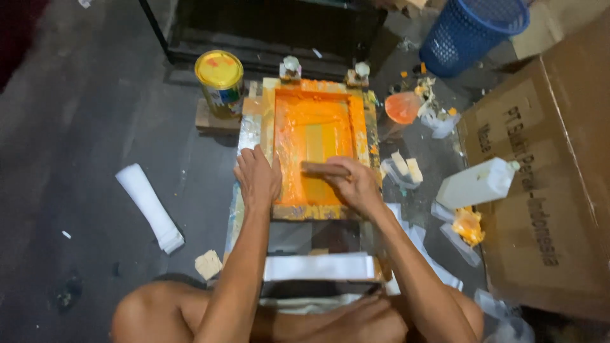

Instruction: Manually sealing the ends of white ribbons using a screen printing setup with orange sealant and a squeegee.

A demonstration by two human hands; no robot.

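1. Here, a person sits on a dark floor over a print frame [318, 149], its mesh coated in bright orange ink.
2. The right hand [356, 184] closes its fingers around a wooden squeegee [324, 169], which lies across the lower half of the frame's orange mesh.
3. The left hand [257, 178] rests flat on the frame's left rail, fingers spread narrow and gripping nothing.
4. A yellow-lidded can [219, 79] stands on a small board just beyond the frame's far-left corner.
5. A blue basket [473, 28] sits well beyond the frame's far-right corner.
6. An orange-stained cup [403, 107] lies just right of the frame's far end, amid scraps.
7. A white jug [476, 183] lies on its side to the right of the frame, against a cardboard box [546, 165].
8. An orange-smeared rag [469, 225] lies near the jug, right of the frame's near end.
9. A white roll [149, 206] lies on the floor well left of the frame.
10. A white stack [318, 267] sits just below the frame's near edge, between the person's forearms.
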